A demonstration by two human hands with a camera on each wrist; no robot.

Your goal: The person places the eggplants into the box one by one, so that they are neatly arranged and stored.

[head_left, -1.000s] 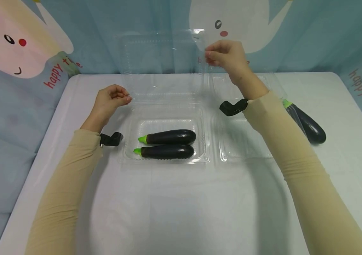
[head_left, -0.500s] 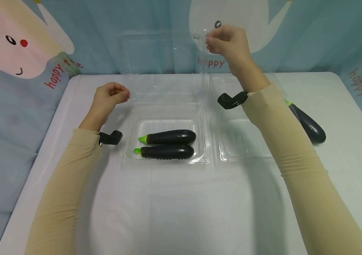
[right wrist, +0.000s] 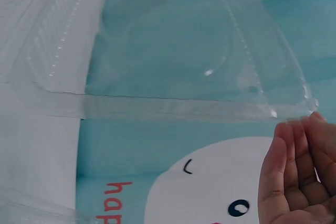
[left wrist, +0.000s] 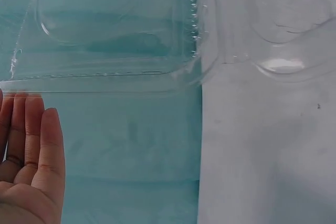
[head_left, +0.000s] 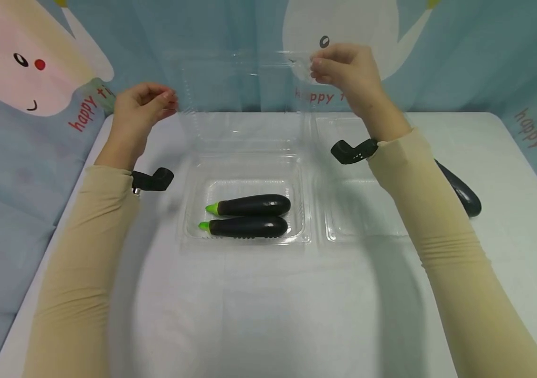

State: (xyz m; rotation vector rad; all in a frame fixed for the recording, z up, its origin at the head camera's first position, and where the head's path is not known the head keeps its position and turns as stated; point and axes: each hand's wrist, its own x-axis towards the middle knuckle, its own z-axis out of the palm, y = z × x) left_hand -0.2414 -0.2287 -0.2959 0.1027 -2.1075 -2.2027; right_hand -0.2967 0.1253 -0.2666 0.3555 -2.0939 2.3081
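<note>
Left wrist view: the raised lid (left wrist: 118,30) (clear plastic) glints along ridges.

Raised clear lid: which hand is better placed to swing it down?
Probably the right hand: it pinches the lid near its top corner. The left hand is lower, by the opposite edge, its hold unclear.

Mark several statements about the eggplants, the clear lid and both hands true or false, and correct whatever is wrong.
1. Two eggplants lie side by side in the left clear container. True.
2. The right hand pinches the raised lid near a corner. True.
3. That lid is closed over the eggplants. False: it stands open beyond them.
4. The left hand grips an eggplant. False: its fingertips are at the lid's edge; whether they hold it is unclear.
5. The right sleeve partly hides a third eggplant. True.
</note>
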